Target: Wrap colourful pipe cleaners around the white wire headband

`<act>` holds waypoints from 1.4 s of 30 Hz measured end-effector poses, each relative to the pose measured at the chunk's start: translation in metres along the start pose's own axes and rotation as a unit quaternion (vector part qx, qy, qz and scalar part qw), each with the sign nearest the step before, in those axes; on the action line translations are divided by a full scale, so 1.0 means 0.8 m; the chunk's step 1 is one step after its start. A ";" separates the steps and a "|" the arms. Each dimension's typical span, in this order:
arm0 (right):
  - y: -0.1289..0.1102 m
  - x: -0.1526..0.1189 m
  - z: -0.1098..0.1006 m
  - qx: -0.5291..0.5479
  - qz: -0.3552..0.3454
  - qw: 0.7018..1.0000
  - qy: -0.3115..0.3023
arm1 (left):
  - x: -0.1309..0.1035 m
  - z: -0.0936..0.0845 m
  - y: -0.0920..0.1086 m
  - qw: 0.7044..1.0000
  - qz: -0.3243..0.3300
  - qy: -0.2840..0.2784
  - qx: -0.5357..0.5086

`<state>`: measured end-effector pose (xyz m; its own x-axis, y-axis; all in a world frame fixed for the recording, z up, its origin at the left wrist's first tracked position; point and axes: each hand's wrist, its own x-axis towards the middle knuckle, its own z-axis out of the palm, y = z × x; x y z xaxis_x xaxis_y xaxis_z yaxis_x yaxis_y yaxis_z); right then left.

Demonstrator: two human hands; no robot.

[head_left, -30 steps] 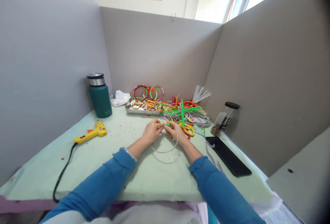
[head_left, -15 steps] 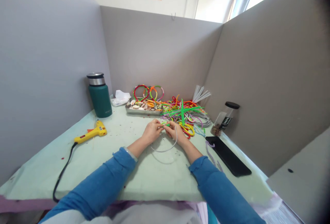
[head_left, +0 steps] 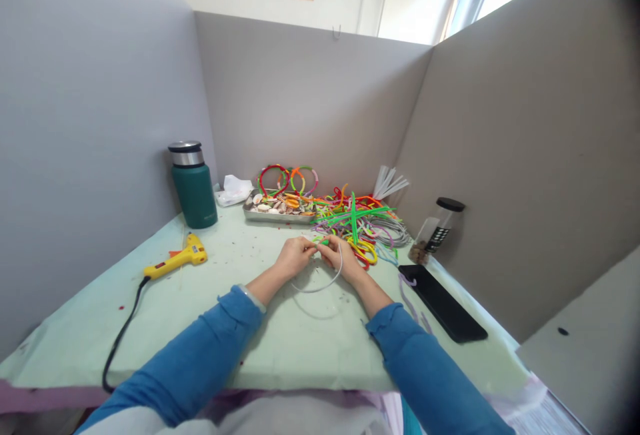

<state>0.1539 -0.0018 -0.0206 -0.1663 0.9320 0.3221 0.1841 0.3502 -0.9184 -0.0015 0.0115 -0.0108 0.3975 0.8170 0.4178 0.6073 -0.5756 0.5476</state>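
Note:
My left hand [head_left: 295, 256] and my right hand [head_left: 341, 258] meet over the middle of the table, fingertips pinched close together. Between them is a thin pale grey band [head_left: 320, 289], bent in a curve that hangs toward me, its shadow on the cloth below. A short bit of green pipe cleaner [head_left: 324, 243] shows at the fingertips, against the band; how it is fixed there is hidden. Both hands are closed. Just beyond my right hand lies a tangled heap of coloured pipe cleaners [head_left: 354, 218].
A metal tray [head_left: 280, 219] of shells stands at the back, with several coloured hoops [head_left: 274, 167] behind. To the left are a yellow glue gun [head_left: 175, 261] with a cord and a green bottle [head_left: 195, 195]. Rightward lie a black phone [head_left: 443, 305] and a clear jar [head_left: 435, 231]. Grey partitions [head_left: 310, 95] surround the table.
My hands stay in almost the same place, fingers shifting slightly at the green piece. The curve of the pale band has risen a little.

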 end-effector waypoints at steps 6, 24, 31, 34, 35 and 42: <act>-0.007 -0.003 0.002 0.031 -0.004 1.000 -0.005 | -0.001 -0.003 0.004 0.997 -0.050 -0.019 -0.051; 0.002 -0.001 0.001 0.008 -0.002 1.000 0.015 | -0.003 0.003 -0.002 0.971 -0.179 -0.048 -0.150; 0.003 -0.001 0.000 -0.003 -0.013 1.000 0.011 | -0.004 -0.001 0.001 0.970 -0.185 -0.051 -0.150; 0.003 -0.001 0.000 -0.012 -0.010 1.000 0.011 | -0.004 -0.001 0.000 0.971 -0.178 -0.050 -0.155; 0.004 -0.001 0.000 -0.014 -0.010 1.000 0.010 | -0.004 0.000 -0.001 0.969 -0.179 -0.051 -0.160; 0.010 0.002 0.000 -0.016 -0.005 1.000 0.015 | -0.004 0.001 0.001 0.957 -0.187 -0.067 -0.213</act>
<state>0.1554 0.0024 -0.0277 -0.1397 0.9304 0.3388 0.2144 0.3624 -0.9070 -0.0016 0.0088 -0.0123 0.3104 0.9491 0.0541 0.3995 -0.1819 0.8985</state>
